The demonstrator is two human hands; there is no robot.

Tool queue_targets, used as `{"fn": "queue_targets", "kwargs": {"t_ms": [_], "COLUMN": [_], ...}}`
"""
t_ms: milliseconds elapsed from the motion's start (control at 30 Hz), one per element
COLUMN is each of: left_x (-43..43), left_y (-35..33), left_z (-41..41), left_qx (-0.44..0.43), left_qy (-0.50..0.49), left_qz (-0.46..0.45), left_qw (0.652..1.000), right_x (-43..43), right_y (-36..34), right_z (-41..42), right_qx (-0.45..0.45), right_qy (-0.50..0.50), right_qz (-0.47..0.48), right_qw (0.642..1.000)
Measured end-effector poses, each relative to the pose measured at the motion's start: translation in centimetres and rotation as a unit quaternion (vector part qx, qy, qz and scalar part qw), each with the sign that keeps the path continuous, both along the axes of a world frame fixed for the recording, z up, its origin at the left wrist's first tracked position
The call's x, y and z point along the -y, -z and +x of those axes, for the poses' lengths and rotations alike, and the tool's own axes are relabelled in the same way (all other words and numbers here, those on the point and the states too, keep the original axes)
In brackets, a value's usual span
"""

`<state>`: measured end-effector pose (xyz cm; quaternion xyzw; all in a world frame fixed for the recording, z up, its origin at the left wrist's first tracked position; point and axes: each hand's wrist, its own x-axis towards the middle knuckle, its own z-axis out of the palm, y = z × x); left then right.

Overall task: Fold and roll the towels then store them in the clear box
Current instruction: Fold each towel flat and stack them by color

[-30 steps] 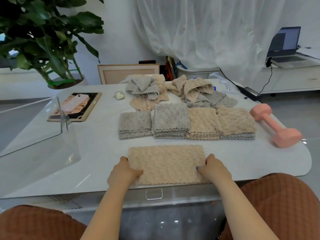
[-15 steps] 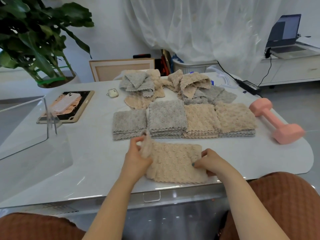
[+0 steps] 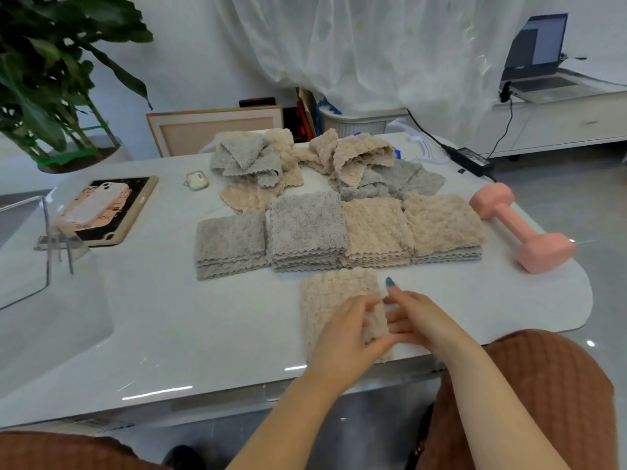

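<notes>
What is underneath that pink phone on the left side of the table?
The phone lies camera side up on a tablet in a tan case, which rests on the white table. The part of the tablet's dark surface beneath the phone is covered and cannot be seen.

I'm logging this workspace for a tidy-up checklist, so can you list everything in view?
beige towel: one, beige, near table edge, partly folded
folded stacks: four, two grey and two beige-topped, in a row behind it
loose towels: one heap, grey and beige, far side of table
clear box: one, transparent, table's left
tablet: one, dark with tan case, behind the box
phone: one, pale pink, lying on the tablet
earbud case: one, white, left of the heap
dumbbell: one, pink, table's right
table: one, white
plant: one, green, far left
laptop: one, dark, open, far right
left hand: grips the towel's folded edge
right hand: fingers straight, touching that edge
</notes>
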<state>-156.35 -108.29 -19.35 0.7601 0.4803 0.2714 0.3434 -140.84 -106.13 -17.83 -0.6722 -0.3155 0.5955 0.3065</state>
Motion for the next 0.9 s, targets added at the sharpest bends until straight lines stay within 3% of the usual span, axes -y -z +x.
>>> {"fn": "queue_targets", "kwargs": {"t_ms": [133,200,267,333,400,467,533,633,800,900], "left_x": [-1.1,-2.0,-2.6,-2.9,-3.3,-3.7,-4.4,-6.3,-12.5,-16.0], "left_y": [0.2,0.5,0.9,1.1,1.3,0.8,-0.3,-2.5,-5.5,-4.8], "left_z": [-2.2,-3.4,-4.1,-4.2,-4.0,-3.1,-1.9,0.9,4.3,5.2], "left_qx": [-0.018,-0.057,-0.043,-0.007,0.097,0.224,0.265,0.267,0.296,0.136], "left_qy": [-0.218,-0.276,-0.267,-0.253,-0.255,-0.250,-0.235,-0.184,-0.145,-0.159], "left_qz": [0.117,0.002,-0.156,-0.225,-0.276,-0.318,-0.297,-0.236,-0.137,0.005], "left_qw": [0.969,0.959,0.950,0.941,0.922,0.887,0.887,0.916,0.934,0.978], "right_x": [-0.4,-0.5,-0.5,-0.4,-0.3,-0.2,-0.3,-1.6,-5.8,-9.7], "right_y": [0.6,1.3,1.7,1.5,0.9,0.1,-0.9,-2.3,-4.1,-3.6], "right_z": [-1.1,-1.4,-1.5,-1.7,-1.5,-0.8,0.2,1.9,3.9,4.7], "right_qx": [0.067,0.101,0.124,0.117,0.104,0.070,0.016,-0.007,0.011,0.088], "right_qy": [-0.001,-0.003,-0.029,-0.075,-0.109,-0.081,-0.002,0.095,0.153,0.127], "right_qz": [0.052,0.078,0.093,0.095,0.107,0.152,0.198,0.252,0.326,0.356], "right_qw": [0.996,0.992,0.988,0.986,0.983,0.983,0.980,0.963,0.933,0.922]}}
